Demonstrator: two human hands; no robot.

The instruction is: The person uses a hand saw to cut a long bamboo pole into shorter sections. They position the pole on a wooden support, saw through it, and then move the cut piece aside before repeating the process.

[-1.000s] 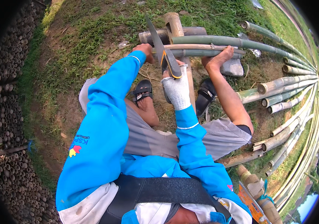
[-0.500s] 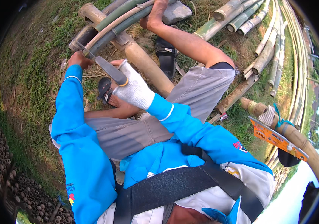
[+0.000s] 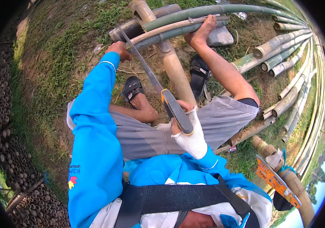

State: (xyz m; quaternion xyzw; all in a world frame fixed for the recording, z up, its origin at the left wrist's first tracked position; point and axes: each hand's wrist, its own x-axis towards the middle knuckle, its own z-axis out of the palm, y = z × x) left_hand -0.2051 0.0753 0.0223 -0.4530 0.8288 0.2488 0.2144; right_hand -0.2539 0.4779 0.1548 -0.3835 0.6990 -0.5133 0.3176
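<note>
My right hand (image 3: 191, 131), in a white fingerless glove, is closed round the black and yellow handle of a hand saw (image 3: 149, 70). The saw's blade slants up and left across the cut end of a thin green bamboo pole (image 3: 170, 34). At that same end my bare left hand (image 3: 120, 50) grips the pole, its fingers partly hidden. A paler bamboo pole (image 3: 166, 29) lies along it. My bare foot (image 3: 200, 32) presses on these poles, which rest across a thick bamboo support (image 3: 174, 68).
A thicker green bamboo pole (image 3: 215, 10) lies just beyond. Long bamboo poles (image 3: 284, 45) spread at the right, and cut bamboo pieces (image 3: 37, 197) are stacked at the lower left. A grey stone (image 3: 220, 37) and a loose black sandal (image 3: 199, 74) lie near my foot. An orange saw sleeve (image 3: 276, 180) hangs at the right.
My right hand has drawn the saw back toward my body, showing more of its blade. My left hand stays at the pole's end. The whole view has shifted, moving the scene rightward.
</note>
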